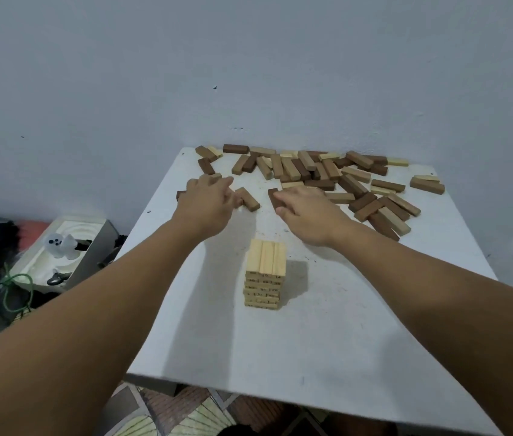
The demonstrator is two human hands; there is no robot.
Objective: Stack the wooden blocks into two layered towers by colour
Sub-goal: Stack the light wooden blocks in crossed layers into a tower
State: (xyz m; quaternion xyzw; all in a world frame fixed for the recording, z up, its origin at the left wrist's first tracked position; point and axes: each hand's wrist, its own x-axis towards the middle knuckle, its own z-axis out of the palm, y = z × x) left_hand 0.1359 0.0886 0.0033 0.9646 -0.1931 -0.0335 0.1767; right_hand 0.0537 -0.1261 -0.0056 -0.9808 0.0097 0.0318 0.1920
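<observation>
The left hand (209, 199) reaches toward the far left part of the worktop (327, 341), its fingers curled down over a brown block (248, 199); whether the grip has closed on that block or only touches it cannot be told, since the fingertips blur into the wood. The right hand (307, 209) lies palm down near the middle of the far half, its fingers covering the end of a dark block (273, 196); here too the fingers hide the contact, so the grip cannot be read as clenched or released.

Both hands seem to be sorting brown pieces out of the loose pile (343, 180), which sprawls along the far edge and toward the far right corner, light and dark blocks mixed and overlapping. That fits the task: the pale tower (264, 272) already stands in crossed layers at the centre of the worktop, well clear of the pile, leaving room beside it for a second, darker tower not yet begun.

Printed marks on the tower's block ends are too small to read. A small block (181, 194) peeks out behind the left wrist, mostly hidden. Off the left edge sits a white tray (69, 247) with unclear objects.
</observation>
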